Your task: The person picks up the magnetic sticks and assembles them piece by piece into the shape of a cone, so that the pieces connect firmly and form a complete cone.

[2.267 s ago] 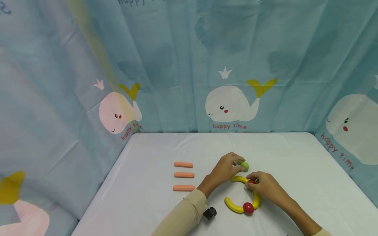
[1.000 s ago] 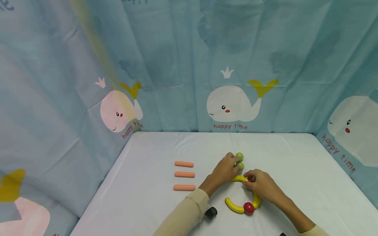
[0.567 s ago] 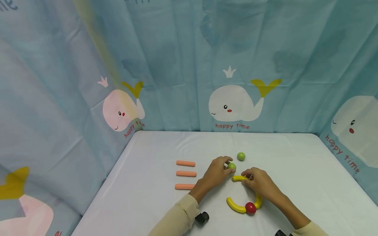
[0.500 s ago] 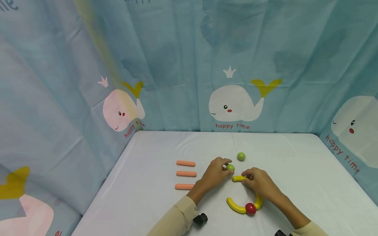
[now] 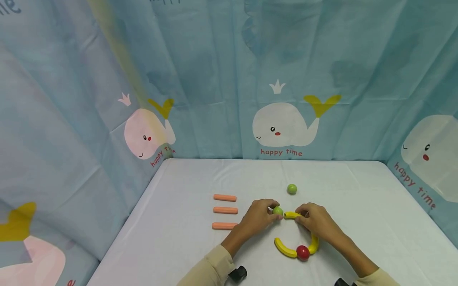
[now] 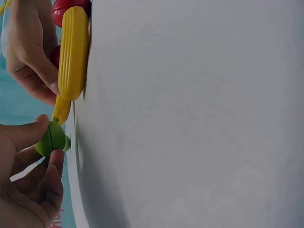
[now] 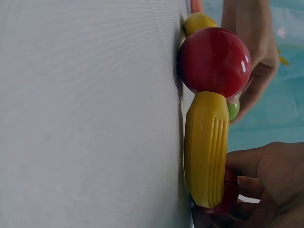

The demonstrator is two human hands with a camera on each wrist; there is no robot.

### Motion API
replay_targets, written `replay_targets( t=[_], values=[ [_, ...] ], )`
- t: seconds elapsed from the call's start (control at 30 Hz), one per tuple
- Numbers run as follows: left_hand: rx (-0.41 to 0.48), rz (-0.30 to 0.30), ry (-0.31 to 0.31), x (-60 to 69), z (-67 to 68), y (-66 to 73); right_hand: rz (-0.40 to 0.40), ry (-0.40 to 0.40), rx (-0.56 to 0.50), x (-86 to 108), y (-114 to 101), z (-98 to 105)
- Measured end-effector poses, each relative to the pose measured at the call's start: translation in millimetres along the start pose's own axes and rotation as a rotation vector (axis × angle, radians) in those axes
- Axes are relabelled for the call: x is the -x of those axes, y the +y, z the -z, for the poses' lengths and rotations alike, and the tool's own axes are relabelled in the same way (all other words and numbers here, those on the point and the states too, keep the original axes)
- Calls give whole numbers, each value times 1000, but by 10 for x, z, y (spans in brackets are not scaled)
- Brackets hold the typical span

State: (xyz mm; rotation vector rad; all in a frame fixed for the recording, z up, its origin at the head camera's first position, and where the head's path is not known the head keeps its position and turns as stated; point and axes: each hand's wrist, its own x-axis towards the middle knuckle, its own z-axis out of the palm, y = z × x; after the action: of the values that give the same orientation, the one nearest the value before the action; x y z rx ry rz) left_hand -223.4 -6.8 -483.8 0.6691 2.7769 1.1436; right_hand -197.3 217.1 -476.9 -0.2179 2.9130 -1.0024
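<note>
In the head view my left hand (image 5: pixel 258 216) pinches a small round green toy fruit (image 5: pixel 277 211) between thumb and fingers, near the end of a yellow toy banana (image 5: pixel 291 215). My right hand (image 5: pixel 318 220) grips that banana by its other end; a red ball (image 7: pixel 232 190) lies within this hand's curl in the right wrist view. Another banana (image 5: pixel 314 243), a second red ball (image 5: pixel 303 253) and a further banana (image 5: pixel 285 248) continue the curve towards me, end to end. The left wrist view shows the green toy fruit (image 6: pixel 50 140) close to the banana's tip (image 6: pixel 61 111).
A second green toy fruit (image 5: pixel 292 188) lies farther back on the white table (image 5: pixel 186 254). Three orange sticks (image 5: pixel 224 210) lie in a column to the left. A blue curtain with whale prints (image 5: pixel 214 79) hangs behind the table.
My left hand has drawn one green toy fruit away from the other, then brought it left and nearer to the banana's end. The gripped banana has shifted slightly right.
</note>
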Motion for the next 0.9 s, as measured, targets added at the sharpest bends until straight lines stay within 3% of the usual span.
replay_targets(
  t=[0.37,0.9],
  values=[
    [-22,10,-23,51,-45,42,25,13,-31,10,22,8],
    [4,43,-60,73,-32,68,37,12,3,-1,11,13]
  ],
)
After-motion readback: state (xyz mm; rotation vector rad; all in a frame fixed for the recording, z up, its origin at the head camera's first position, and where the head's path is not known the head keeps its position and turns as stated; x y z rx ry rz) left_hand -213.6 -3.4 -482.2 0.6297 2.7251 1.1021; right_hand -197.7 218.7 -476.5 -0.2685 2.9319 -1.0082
